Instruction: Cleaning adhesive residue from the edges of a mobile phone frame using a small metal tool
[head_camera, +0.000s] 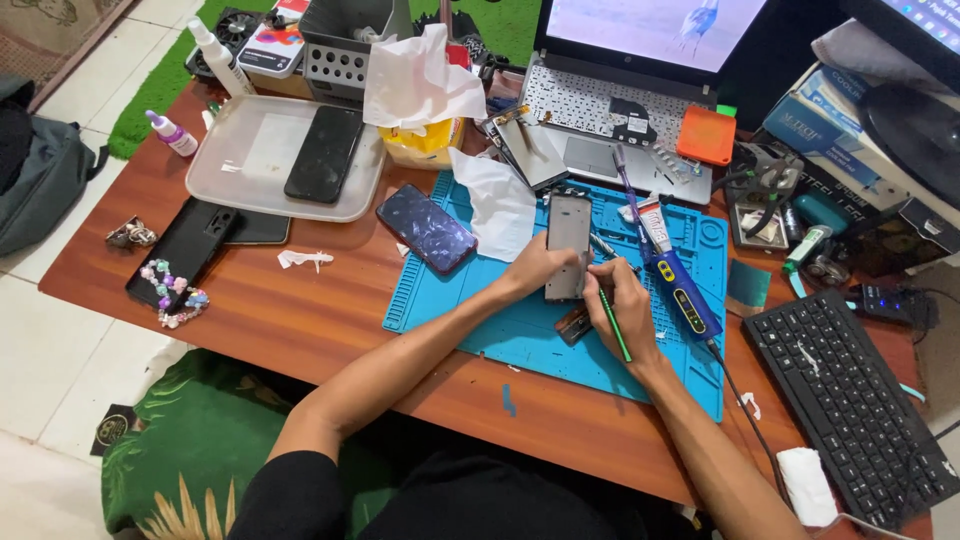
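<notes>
Head view is directed down at a wooden desk (300, 310), where a blue work mat (520, 340) is laid. A grey phone body (569, 245) is kept upright on the mat by the left hand (535, 268), whose fingers are closed around its lower left edge. A thin green tool (614, 325) is gripped by the right hand (620, 305), the fingers being pinched together on it, and its upper end is placed at the lower right edge of the phone body.

At 9 o'clock from the phone body a dark phone with a cracked screen (427, 228) is seen, partly on the mat. At 3 o'clock a blue electric tool (680, 285) is lying on the mat. At 10 o'clock a clear tray (230, 160) is found with a black phone (323, 154) in it. At 12 o'clock an open laptop (640, 60) is standing. A black keyboard (850, 400) is placed at 4 o'clock.
</notes>
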